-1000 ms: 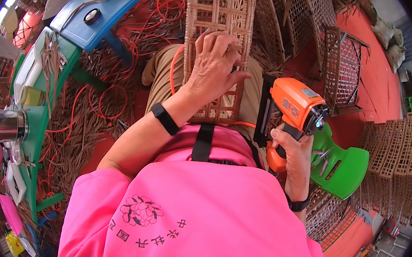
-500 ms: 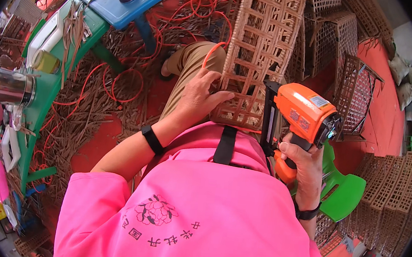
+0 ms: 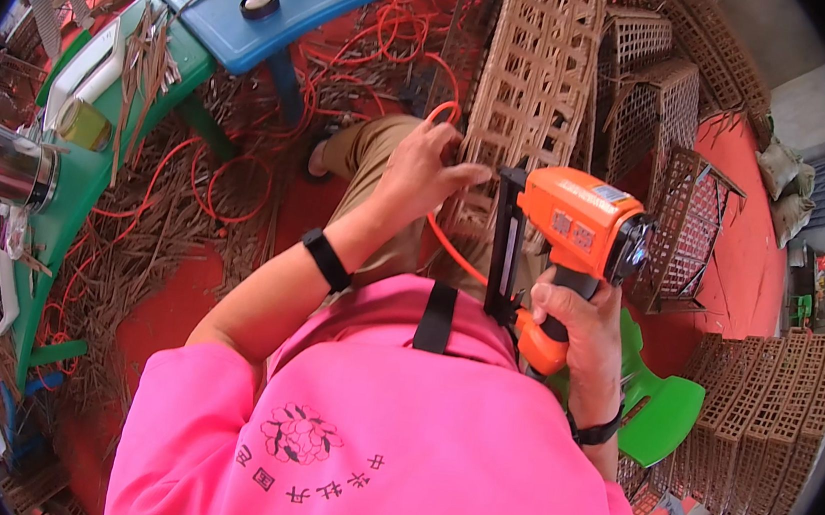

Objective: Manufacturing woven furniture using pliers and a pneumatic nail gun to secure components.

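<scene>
A long brown woven lattice basket stretches away from my lap. My left hand is closed on its left edge near the close end, thumb across the top and the other fingers partly hidden. My right hand grips the black handle of an orange nail gun. The gun's long black magazine stands upright against the basket's near right part, its nose close to the lattice. Whether the nose touches the lattice I cannot tell. An orange air hose runs beside and under the basket.
On the left, a green table holds dry strips, a jar and a metal pot. A blue table carries a tape roll and another orange tool. Lattice baskets and a green chair stand right. Hose loops and scraps litter the floor.
The basket's near end has moved away from my body, baring the hose below it. My left hand has shifted slightly up and right; the nail gun has moved left.
</scene>
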Available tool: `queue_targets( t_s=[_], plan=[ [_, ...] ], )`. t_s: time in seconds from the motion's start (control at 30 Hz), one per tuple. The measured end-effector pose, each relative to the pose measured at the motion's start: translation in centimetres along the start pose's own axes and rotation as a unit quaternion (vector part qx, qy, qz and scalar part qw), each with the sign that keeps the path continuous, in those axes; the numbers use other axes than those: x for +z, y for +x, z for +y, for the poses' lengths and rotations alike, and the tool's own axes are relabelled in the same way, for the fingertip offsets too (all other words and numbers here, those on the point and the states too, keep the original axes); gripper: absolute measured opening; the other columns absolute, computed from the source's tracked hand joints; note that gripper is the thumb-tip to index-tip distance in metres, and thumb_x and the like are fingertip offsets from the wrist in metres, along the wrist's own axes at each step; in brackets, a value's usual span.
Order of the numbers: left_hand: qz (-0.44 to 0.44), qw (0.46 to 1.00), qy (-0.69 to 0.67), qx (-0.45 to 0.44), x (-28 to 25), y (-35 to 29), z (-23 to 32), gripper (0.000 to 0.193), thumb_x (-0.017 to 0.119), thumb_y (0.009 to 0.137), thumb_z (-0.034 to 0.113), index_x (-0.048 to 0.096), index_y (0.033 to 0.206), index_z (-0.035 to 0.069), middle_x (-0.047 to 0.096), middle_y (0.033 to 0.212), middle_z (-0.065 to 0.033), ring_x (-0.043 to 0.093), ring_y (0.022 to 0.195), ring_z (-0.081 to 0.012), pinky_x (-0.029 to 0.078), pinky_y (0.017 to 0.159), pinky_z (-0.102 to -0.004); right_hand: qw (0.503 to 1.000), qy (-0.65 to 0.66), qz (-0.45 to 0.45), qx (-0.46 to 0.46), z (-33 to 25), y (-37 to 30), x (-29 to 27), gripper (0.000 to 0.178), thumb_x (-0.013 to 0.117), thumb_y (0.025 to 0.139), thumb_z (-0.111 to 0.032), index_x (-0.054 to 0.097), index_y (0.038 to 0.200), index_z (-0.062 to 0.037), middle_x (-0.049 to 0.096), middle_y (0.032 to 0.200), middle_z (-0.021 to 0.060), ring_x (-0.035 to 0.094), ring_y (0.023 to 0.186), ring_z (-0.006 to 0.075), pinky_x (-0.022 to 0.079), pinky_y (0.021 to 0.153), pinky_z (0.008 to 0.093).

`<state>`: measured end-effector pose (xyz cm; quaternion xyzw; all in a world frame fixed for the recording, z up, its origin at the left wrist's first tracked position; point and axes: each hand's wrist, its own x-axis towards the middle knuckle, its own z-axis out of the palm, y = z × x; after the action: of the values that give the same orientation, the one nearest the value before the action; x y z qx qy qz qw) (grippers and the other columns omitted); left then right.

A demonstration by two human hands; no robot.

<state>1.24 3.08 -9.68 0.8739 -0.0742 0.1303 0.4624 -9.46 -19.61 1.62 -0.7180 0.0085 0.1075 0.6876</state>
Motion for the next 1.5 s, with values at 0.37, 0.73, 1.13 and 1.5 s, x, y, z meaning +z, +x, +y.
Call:
queue_targets(
  t_s=[0.37,0.73,1.13,1.5],
  plan=[
    [0.052,0.971,-0.233,-0.005,-1.4,5.2,-0.8,0.038,0.076,0.088,0.022,0.063,0.114,-0.003,0.069,0.098,-0.0111,0.065,0.09,-0.0146,0.053,0.079,-0.0302,1.0,0.012,-0.016,0.007,-1.0,1.8,-0.6,0.017,0.079,0.081,-0.011,0.066,0.09,-0.0035,0.064,0.069,0.0012,0.06,0.061,0.0083,0.048,0.057,0.0249],
    [-0.032,0.924,-0.368,-0.102,0.2,9.4,-0.9,0.041,0.075,0.082,0.013,0.061,0.117,-0.002,0.067,0.102,-0.0082,0.065,0.089,-0.0162,0.053,0.078,-0.0309,0.995,0.098,-0.022,-0.02,-3.4,5.4,2.0,0.026,0.077,0.083,-0.008,0.061,0.102,-0.001,0.062,0.078,0.0025,0.06,0.06,0.011,0.051,0.056,0.026],
    [-0.012,0.937,0.232,0.262,-4.3,12.2,3.6,0.051,0.078,0.078,0.035,0.055,0.106,-0.001,0.064,0.092,-0.0173,0.068,0.09,-0.0372,0.054,0.073,-0.0471,0.997,0.077,0.013,0.002,-2.6,5.9,2.2,0.029,0.076,0.082,-0.008,0.057,0.103,-0.0015,0.06,0.077,0.0051,0.06,0.06,0.0139,0.052,0.055,0.0275],
    [-0.154,0.948,0.132,0.244,-6.9,16.8,4.1,0.067,0.069,0.087,0.053,0.054,0.125,0.0,0.069,0.093,-0.0185,0.071,0.078,-0.0328,0.055,0.07,-0.0459,0.997,0.078,-0.014,-0.012,-2.5,6.8,2.5,0.029,0.077,0.083,-0.01,0.056,0.1,-0.0013,0.06,0.076,0.0058,0.061,0.06,0.015,0.052,0.056,0.0285]
  ],
)
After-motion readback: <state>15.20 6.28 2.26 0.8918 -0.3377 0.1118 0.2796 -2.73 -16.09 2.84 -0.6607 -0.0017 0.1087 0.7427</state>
